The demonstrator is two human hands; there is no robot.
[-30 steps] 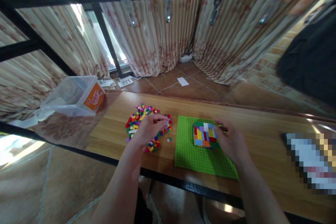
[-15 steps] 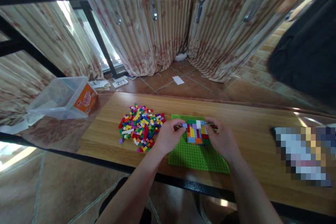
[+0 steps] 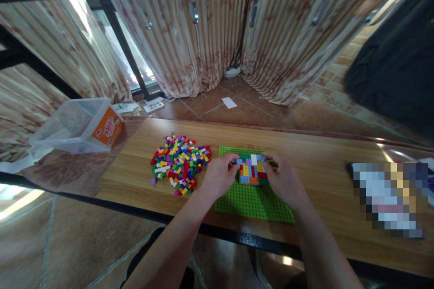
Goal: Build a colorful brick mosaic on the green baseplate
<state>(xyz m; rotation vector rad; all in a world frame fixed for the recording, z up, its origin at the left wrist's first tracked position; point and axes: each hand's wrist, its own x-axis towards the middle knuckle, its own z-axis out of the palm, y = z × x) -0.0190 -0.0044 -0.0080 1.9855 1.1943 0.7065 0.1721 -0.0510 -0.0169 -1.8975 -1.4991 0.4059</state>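
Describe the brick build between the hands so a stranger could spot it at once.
On the wooden table, find the green baseplate. Near its far edge, between the left hand and right hand, sits the brick build. Unlike the loose brick pile to the left, it's one compact multicoloured block.

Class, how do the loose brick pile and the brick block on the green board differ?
The pile is scattered; the block is tightly packed and straight-edged. The pile lies on the wooden table; the block is on the green board. Both mix many brick colours.
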